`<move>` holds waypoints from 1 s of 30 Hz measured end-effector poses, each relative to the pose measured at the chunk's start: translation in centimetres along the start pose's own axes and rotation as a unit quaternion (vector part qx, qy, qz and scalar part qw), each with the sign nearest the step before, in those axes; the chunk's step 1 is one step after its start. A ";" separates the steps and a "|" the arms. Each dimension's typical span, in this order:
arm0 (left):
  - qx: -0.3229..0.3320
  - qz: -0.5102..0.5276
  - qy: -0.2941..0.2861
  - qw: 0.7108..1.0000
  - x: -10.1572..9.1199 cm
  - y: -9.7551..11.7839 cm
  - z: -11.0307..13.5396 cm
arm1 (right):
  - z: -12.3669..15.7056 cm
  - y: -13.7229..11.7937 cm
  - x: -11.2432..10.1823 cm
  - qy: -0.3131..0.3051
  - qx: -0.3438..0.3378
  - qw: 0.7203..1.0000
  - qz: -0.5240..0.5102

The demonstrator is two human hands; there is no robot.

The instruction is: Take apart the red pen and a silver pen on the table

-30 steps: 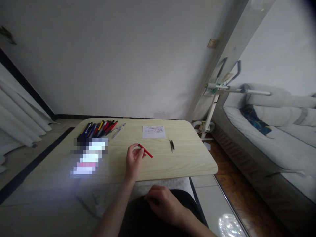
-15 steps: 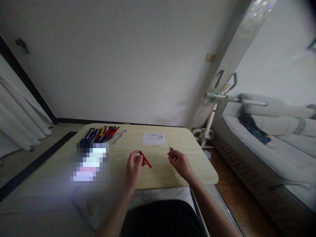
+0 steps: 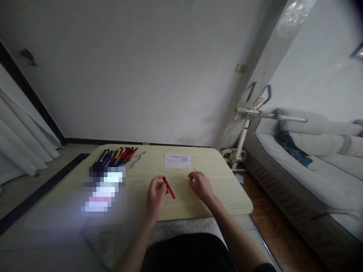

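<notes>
My left hand (image 3: 157, 192) is closed in a pinch around a red marker (image 3: 170, 190) with a black upper end. The marker slants down to the right, its red end pointing toward the table's front edge. Across from it, my right hand (image 3: 200, 185) hovers over or rests on the table with its fingers curled. Whatever those fingers hold is hidden, apart from a faint thin tip above them. Beyond both hands lies a small white sheet of paper (image 3: 177, 161) with dark drawn or printed marks.
Several pens and markers (image 3: 119, 155) lie bunched at the far left of the wooden table (image 3: 227, 189). Nearer is a bright, pixelated patch, its object unreadable. A white exercise frame (image 3: 241, 139) and a sofa (image 3: 326, 158) stand to the right.
My right hand has moved left, nearer my left hand, and the dark piece at its fingertips no longer shows. My left hand keeps the red marker, now tilted slightly steeper.
</notes>
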State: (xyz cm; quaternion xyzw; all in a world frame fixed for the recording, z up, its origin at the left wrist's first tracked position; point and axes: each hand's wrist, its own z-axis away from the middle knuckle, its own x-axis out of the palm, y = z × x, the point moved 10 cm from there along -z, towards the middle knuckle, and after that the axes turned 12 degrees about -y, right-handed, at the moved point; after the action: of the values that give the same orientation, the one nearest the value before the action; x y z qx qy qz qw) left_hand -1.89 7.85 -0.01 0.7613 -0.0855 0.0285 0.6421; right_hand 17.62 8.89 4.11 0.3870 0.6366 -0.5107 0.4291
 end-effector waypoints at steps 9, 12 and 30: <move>0.001 0.003 0.004 1.000 0.0 0.3 0.1 | -1.7 0.1 0.3 -0.016 0.029 0.997 0.074; -0.005 -0.004 0.007 1.000 0.0 0.1 0.1 | -1.9 0.4 0.7 -0.021 0.028 0.996 0.081; 0.002 -0.072 -0.054 0.996 1.4 0.2 -0.1 | 4.4 6.7 -2.2 0.113 0.110 0.984 -0.079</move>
State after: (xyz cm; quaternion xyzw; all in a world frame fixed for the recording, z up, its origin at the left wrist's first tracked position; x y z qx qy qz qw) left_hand -0.52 7.75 0.42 0.7674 -0.0646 -0.0587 0.6352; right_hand 25.25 5.66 3.54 0.4350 0.6498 -0.5629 0.2678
